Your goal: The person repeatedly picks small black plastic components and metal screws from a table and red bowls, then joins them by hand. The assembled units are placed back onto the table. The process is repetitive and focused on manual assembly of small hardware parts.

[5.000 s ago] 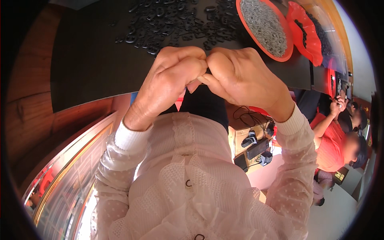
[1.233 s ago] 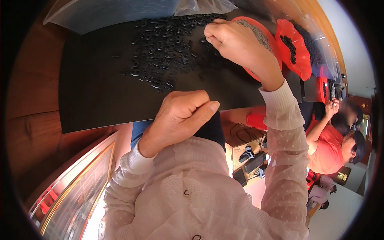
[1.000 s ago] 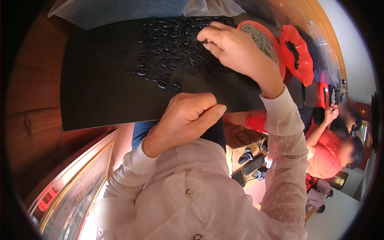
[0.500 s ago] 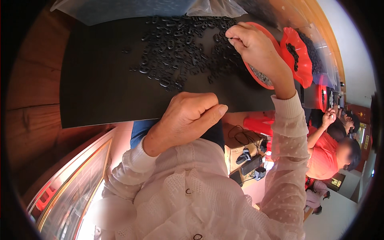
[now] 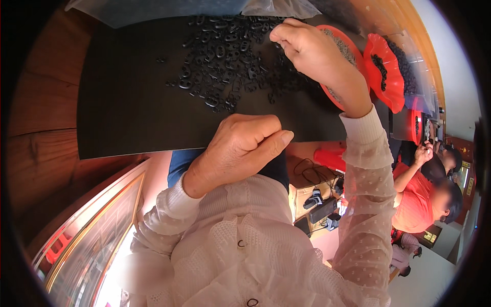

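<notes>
My left hand (image 5: pixel 240 146) is closed in a loose fist at the table's near edge, its thumb lying along the bent forefinger. Whatever it may hold is hidden inside the fingers. Farther out, my right hand (image 5: pixel 312 53) reaches over the far right of the black tabletop (image 5: pixel 128 92), thumb and fingers pinched together. Nothing I can name shows between its fingertips. Left of it and beneath it spread many small black plastic pieces (image 5: pixel 225 56), some oblong with holes, some ring-shaped. My right wrist passes over a red bowl (image 5: pixel 362 64) that holds small grey pieces.
Beyond the bowl stands a red wavy-rimmed dish (image 5: pixel 395 89) with black pieces in it. Clear plastic bags (image 5: pixel 279 7) lie along the far edge. Below the table, a cardboard box (image 5: pixel 302 197) carries cables and chargers. A person in a red top (image 5: pixel 413 197) sits at the right.
My right hand has moved left and slightly away from me, from beside the red bowl to over the black pieces. My left hand has stayed nearly still.
</notes>
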Demonstrator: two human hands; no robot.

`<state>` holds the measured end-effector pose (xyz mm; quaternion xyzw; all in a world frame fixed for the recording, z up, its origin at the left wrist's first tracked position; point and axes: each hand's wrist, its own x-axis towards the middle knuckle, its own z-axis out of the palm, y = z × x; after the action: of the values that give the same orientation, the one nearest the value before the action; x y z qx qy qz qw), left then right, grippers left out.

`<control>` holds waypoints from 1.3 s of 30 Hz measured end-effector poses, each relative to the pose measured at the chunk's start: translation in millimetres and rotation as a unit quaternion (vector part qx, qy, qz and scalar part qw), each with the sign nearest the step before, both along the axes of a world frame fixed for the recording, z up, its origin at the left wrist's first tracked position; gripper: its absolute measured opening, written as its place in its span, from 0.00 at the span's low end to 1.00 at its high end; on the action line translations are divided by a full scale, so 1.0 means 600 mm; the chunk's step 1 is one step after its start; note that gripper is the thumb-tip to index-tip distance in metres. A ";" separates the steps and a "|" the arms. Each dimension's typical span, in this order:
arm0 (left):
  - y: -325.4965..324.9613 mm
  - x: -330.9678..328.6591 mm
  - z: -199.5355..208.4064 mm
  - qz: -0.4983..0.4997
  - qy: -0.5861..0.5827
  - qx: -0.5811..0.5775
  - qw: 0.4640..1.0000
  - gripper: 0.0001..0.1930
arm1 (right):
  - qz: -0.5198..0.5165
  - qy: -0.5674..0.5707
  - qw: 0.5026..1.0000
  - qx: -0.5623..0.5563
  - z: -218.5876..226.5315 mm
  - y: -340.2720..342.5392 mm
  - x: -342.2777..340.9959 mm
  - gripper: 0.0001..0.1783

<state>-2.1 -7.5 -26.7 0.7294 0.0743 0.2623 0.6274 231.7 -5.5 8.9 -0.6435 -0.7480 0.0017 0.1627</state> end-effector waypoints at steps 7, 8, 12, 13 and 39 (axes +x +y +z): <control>0.000 0.001 -0.001 -0.006 -0.006 0.000 1.000 0.15 | -0.029 -0.021 0.999 -0.006 -0.008 0.011 -0.013 0.06; 0.000 0.002 0.000 -0.007 -0.007 -0.001 1.000 0.15 | -0.036 -0.054 0.998 -0.018 -0.003 0.012 -0.018 0.07; 0.002 0.001 -0.002 -0.002 -0.005 0.008 1.000 0.15 | -0.047 -0.152 0.985 -0.058 0.005 0.011 -0.043 0.09; 0.002 0.000 -0.002 -0.002 -0.004 0.013 1.000 0.15 | -0.043 -0.149 0.987 -0.047 0.003 0.008 -0.043 0.09; 0.001 -0.002 -0.003 0.018 0.010 -0.044 0.999 0.13 | -0.105 0.293 0.939 -0.145 0.061 -0.089 -0.086 0.08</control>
<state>-3.1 -7.1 -28.6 0.7020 0.1055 0.2627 0.6535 179.9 -59.1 45.8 -0.7059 -0.5874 0.2809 0.2788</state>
